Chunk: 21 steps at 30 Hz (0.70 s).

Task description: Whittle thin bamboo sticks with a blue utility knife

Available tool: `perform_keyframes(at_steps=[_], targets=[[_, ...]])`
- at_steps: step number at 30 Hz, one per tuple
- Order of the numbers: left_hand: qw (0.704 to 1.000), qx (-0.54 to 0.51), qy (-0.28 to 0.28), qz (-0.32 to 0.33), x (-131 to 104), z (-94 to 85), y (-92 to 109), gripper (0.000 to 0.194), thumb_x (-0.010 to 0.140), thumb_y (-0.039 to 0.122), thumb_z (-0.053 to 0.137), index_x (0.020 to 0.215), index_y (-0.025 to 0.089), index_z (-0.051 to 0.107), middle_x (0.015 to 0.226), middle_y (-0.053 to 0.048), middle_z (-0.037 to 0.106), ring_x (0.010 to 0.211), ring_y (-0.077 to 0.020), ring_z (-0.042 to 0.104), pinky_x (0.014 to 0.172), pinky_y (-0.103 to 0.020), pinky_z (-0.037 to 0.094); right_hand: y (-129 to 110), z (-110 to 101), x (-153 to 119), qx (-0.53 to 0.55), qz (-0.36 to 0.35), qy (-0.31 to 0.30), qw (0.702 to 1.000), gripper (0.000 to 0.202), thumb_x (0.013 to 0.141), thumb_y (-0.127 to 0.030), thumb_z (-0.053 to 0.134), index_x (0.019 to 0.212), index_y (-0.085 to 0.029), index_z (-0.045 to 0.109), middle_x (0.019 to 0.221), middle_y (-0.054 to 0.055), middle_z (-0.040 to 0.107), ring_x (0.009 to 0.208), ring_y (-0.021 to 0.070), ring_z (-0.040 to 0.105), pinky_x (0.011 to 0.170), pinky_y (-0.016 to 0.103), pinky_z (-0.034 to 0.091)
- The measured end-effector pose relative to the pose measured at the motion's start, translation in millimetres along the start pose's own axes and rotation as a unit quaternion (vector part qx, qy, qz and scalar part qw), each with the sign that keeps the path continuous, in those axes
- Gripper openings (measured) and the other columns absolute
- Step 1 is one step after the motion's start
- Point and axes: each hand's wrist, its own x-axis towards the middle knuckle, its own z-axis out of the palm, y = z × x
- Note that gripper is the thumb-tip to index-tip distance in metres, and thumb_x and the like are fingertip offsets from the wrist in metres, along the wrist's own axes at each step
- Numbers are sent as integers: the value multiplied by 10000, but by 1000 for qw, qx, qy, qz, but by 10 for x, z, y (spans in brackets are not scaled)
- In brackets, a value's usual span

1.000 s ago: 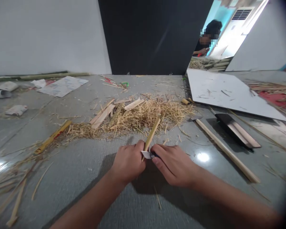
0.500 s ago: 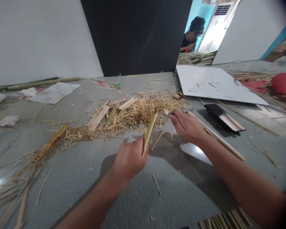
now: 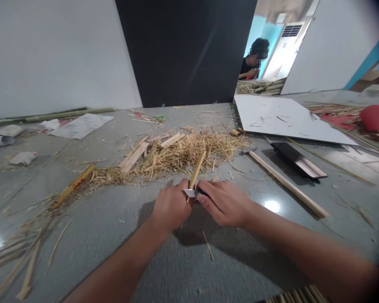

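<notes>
My left hand [image 3: 173, 207] is closed around the lower part of a bamboo strip [image 3: 197, 169], which points up and away from me. My right hand [image 3: 225, 202] grips a knife [image 3: 190, 192] by its dark handle. The short blade lies across the strip, close to the left fingers. Just beyond both hands spreads a heap of bamboo shavings [image 3: 192, 147], with several flat bamboo pieces [image 3: 135, 156] on its left part.
A hatchet-like tool with a long wooden handle [image 3: 287, 184] lies to the right, beside a black-edged tray [image 3: 298, 160]. At left is a yellow bamboo piece [image 3: 72, 187]. A white board [image 3: 281, 118] lies behind; another person [image 3: 251, 65] sits far back. Cut sticks [image 3: 298, 295] lie near me.
My right hand has come left and toward me, bringing the knife from beyond the strip's side down onto it near the left hand. The left hand keeps its hold on the strip.
</notes>
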Motion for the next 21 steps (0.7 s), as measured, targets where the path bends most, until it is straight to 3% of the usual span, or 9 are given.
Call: perform_keyframes(at_steps=[7,13,21], targets=[[999,33,5,-29,18,-35,32,283,931,323,317,947,174,556,809,-111,705,722,-267,669,597,-340,409,127,-29,36,-82,44,22,995,299,968,-412,302,921,-182,488,765,43,614,566,148,462,534,307,154],[999,44,-11,17,17,-56,65,382,966,388,242,935,170,554,749,-94,684,666,-241,653,573,-323,378,443,-123,78,-117,155,82,978,392,980,-435,237,960,-172,528,741,68,608,598,177,478,551,313,185],[999,35,-1,26,67,-67,24,378,967,377,256,907,173,569,747,-78,667,673,-219,633,579,-304,348,547,-110,129,-132,159,87,974,387,985,-443,248,963,-181,532,805,79,640,646,189,512,557,306,208]])
